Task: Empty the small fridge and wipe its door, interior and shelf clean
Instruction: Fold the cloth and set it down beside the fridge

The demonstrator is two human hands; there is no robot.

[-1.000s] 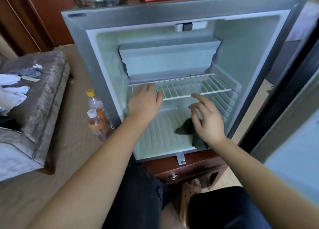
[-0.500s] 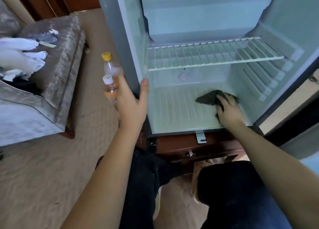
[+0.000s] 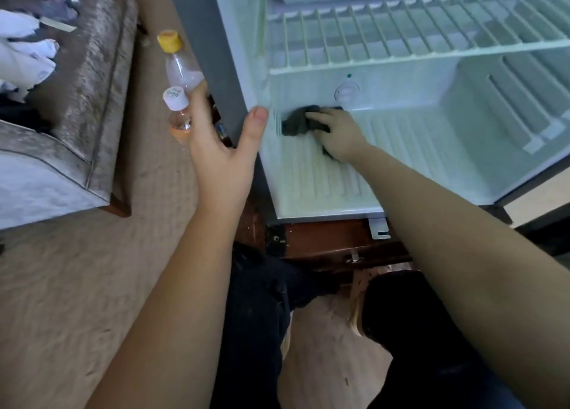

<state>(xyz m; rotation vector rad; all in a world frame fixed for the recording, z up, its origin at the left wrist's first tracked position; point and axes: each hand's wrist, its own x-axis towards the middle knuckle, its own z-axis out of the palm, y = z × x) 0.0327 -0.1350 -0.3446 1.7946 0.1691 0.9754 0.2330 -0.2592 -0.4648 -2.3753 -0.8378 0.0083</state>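
Right hand [image 3: 339, 134] curled on a dark cloth [image 3: 296, 123], pressing it to the fridge [image 3: 416, 161] floor in the rear-left corner, just below the round dial [image 3: 347, 92]. Left hand [image 3: 222, 155] grips the fridge's left wall edge: thumb on the inner lip, fingers round the outside. Wire shelf [image 3: 401, 38] in place above. Two bottles [image 3: 179, 69] on the carpet [image 3: 77, 285] just beside the fridge

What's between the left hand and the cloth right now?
Only the fridge's left wall, which the left hand grips; the cloth lies just inside. Head view.
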